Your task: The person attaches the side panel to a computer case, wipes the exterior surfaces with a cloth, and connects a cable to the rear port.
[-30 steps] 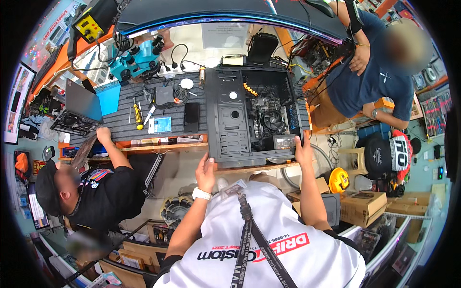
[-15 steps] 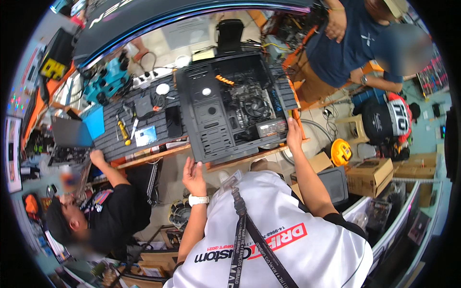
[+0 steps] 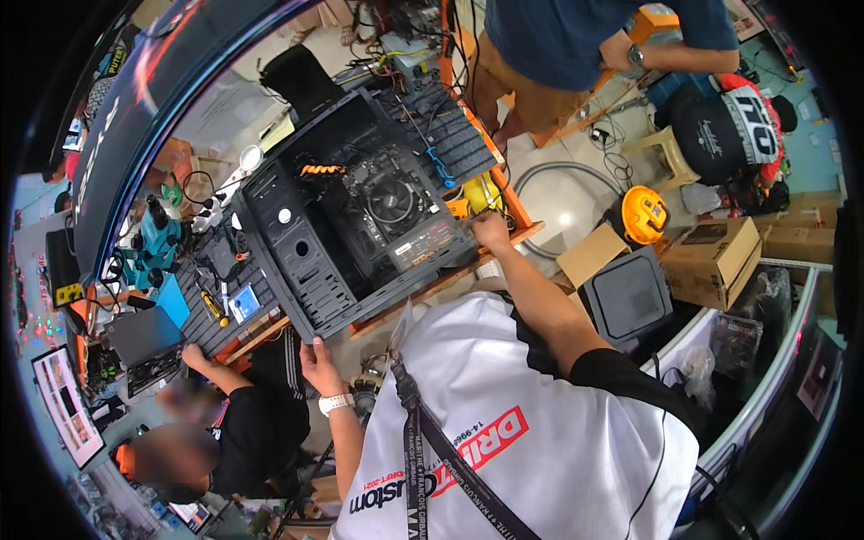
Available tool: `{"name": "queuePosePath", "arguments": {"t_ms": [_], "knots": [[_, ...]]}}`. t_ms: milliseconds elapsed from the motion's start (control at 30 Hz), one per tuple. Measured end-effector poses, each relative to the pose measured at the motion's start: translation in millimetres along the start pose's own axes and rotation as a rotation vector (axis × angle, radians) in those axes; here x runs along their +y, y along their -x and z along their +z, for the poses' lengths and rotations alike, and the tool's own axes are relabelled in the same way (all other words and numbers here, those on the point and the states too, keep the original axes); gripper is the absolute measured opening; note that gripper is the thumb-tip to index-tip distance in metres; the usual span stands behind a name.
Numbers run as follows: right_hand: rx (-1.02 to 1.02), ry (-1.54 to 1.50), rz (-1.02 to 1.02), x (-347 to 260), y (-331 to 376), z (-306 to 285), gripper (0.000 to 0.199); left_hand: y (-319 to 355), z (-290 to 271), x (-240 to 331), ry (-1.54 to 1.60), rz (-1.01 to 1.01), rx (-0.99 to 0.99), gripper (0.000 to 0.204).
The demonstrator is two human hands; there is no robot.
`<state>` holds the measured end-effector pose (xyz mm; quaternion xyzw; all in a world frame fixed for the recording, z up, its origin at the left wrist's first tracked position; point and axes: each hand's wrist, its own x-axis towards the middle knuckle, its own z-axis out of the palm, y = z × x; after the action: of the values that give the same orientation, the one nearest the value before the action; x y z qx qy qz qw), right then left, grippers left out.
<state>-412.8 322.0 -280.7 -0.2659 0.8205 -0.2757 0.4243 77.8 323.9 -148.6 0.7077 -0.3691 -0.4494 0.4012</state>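
Observation:
An open black computer case [image 3: 297,243] lies on its side on the workbench [image 3: 414,297], showing a motherboard, a round cooler fan and an orange cable inside. My left hand [image 3: 317,358] grips the case's near left corner, with a white watch on that wrist. My right hand [image 3: 491,230] holds the case's near right corner, by the power supply end. Both arms reach forward from my white shirt.
A seated person in black [image 3: 243,414] rests a hand on the bench at left, beside a laptop [image 3: 144,337], tools and a teal microscope [image 3: 155,241]. A standing person in blue [image 3: 576,45] is far right. Cardboard boxes [image 3: 715,261] and a yellow vacuum [image 3: 644,214] stand on the floor.
The view has swung and tilted, so the case now sits diagonally and closer. Both hands have stayed on the case's near corners.

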Motion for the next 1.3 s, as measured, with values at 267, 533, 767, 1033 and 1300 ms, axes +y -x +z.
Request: {"name": "queuePosePath", "arguments": {"t_ms": [267, 533, 767, 1033, 1300], "knots": [[0.051, 0.097, 0.107, -1, -36, -25, 0.043, 4, 1, 11, 0.01, -0.202, 0.072, 0.071], [-0.416, -0.81, 0.286, 6, -26, -38, 0.036, 10, 27, 31, -0.059, -0.247, 0.179, 0.067], [-0.536, -1.105, 0.24, 5, -6, -28, 0.032, 11, 25, 30, -0.054, -0.255, 0.152, 0.09], [-0.524, -1.03, 0.224, 8, -1, -22, 0.034, 5, 15, 23, -0.063, -0.233, 0.131, 0.068], [-0.539, -0.991, 0.153, 3, -5, -29, 0.027, -7, 0, 16, -0.033, -0.254, 0.066, 0.069]]}}
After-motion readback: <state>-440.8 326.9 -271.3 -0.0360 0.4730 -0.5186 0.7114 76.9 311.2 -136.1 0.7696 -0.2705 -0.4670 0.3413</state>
